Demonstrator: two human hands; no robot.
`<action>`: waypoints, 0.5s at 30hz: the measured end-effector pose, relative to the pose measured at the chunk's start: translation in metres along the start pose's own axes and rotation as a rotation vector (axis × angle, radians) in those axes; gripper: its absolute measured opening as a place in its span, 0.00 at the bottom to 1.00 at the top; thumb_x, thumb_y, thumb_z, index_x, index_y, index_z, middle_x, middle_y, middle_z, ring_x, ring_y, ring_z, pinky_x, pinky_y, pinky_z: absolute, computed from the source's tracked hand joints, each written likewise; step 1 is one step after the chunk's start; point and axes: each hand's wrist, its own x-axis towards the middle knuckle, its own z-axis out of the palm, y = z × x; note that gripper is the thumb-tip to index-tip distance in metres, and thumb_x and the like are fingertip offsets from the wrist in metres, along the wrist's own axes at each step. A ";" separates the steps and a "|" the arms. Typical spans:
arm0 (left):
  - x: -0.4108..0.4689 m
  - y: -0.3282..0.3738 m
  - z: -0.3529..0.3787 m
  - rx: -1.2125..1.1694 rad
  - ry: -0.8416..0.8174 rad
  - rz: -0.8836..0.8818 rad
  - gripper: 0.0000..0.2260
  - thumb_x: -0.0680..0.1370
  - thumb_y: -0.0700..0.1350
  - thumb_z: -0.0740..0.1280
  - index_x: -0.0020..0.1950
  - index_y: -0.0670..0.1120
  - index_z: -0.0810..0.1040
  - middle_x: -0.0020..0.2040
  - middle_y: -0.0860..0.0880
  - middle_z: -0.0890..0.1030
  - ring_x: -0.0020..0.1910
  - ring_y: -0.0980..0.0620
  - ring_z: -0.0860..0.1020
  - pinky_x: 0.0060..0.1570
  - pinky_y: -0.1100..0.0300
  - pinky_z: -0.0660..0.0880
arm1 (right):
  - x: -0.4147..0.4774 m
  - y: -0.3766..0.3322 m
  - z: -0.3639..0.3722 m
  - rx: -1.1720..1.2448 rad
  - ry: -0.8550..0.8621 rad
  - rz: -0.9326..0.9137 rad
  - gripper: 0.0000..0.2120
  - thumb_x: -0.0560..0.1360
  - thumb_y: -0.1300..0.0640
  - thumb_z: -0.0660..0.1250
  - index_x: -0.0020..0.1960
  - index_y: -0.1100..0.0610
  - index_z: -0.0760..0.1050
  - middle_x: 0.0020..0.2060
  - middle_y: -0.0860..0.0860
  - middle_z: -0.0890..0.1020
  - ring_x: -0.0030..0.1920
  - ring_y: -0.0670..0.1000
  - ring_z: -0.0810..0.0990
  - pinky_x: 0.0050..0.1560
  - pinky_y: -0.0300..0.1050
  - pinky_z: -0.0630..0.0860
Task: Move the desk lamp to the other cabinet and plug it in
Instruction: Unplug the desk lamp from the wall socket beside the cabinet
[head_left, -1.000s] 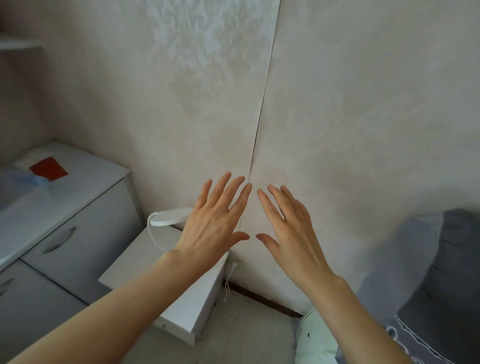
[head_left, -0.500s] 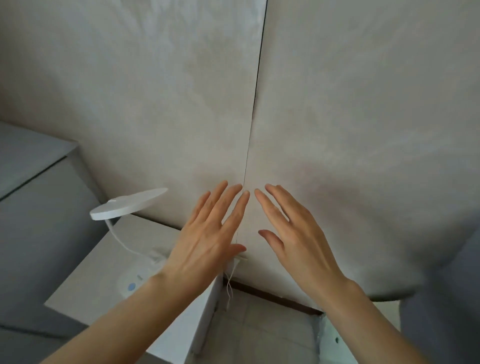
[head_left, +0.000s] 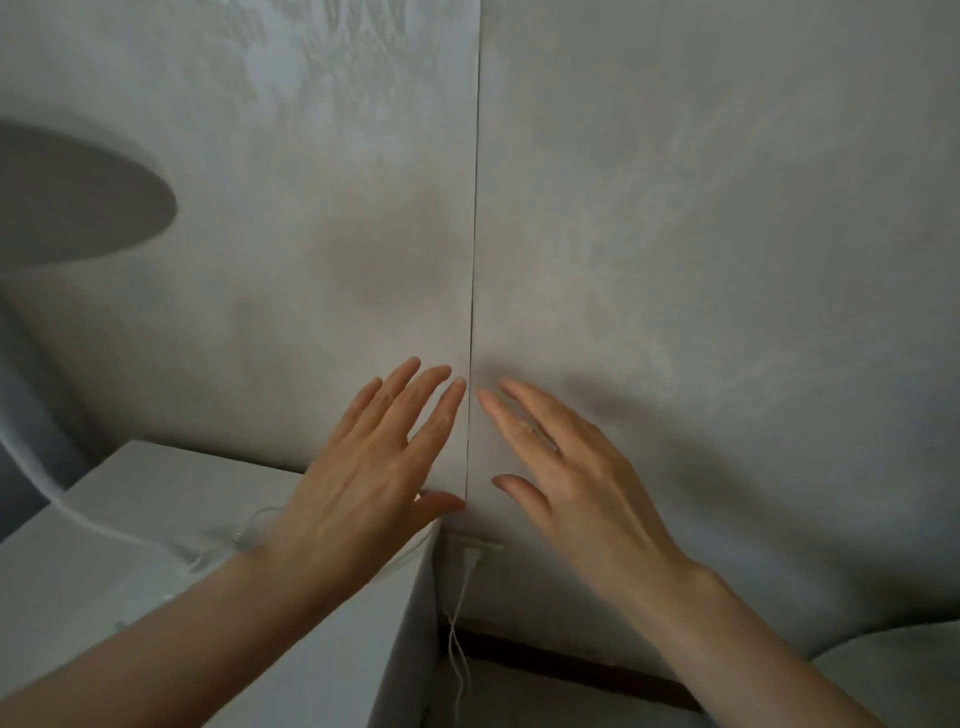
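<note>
The white desk lamp stands on a small white cabinet (head_left: 156, 499) at the lower left. Its round head (head_left: 72, 197) looms large and dark at the far left, and its thin bent neck (head_left: 47, 488) curves down toward a base that my left forearm hides. The lamp's white cord (head_left: 460, 649) hangs from a plug in a wall socket (head_left: 474, 552) just right of the cabinet. My left hand (head_left: 374, 478) hovers open above the cabinet's right edge. My right hand (head_left: 566, 478) is open beside it, in front of the wall. Neither holds anything.
A pale patterned wall (head_left: 675, 260) with a vertical seam fills the view. A dark skirting board (head_left: 571, 660) runs along its foot above the floor. A grey-white rounded shape (head_left: 893, 670) shows at the lower right corner.
The view has moved closer and lower toward the small cabinet. The lamp head has grown and slid to the far left edge. Both hands stay open, side by side.
</note>
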 end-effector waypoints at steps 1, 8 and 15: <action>0.000 -0.002 0.008 0.022 0.004 0.028 0.43 0.67 0.59 0.74 0.75 0.43 0.62 0.75 0.42 0.65 0.75 0.41 0.61 0.71 0.45 0.62 | -0.003 0.001 0.009 0.007 0.020 -0.010 0.35 0.68 0.55 0.77 0.72 0.57 0.69 0.66 0.56 0.77 0.62 0.55 0.79 0.60 0.45 0.75; -0.018 -0.002 0.049 0.241 0.077 0.106 0.43 0.69 0.63 0.68 0.77 0.43 0.58 0.77 0.42 0.61 0.76 0.41 0.57 0.72 0.49 0.54 | -0.041 -0.006 0.077 0.015 0.142 -0.013 0.34 0.69 0.55 0.75 0.72 0.56 0.68 0.67 0.55 0.76 0.61 0.55 0.80 0.56 0.47 0.79; -0.044 0.035 0.067 -0.005 -0.080 -0.054 0.43 0.70 0.59 0.71 0.77 0.41 0.55 0.78 0.41 0.57 0.77 0.42 0.53 0.75 0.50 0.53 | -0.062 -0.002 0.102 0.168 -0.031 0.075 0.29 0.75 0.58 0.70 0.73 0.52 0.67 0.68 0.53 0.74 0.64 0.55 0.77 0.61 0.48 0.76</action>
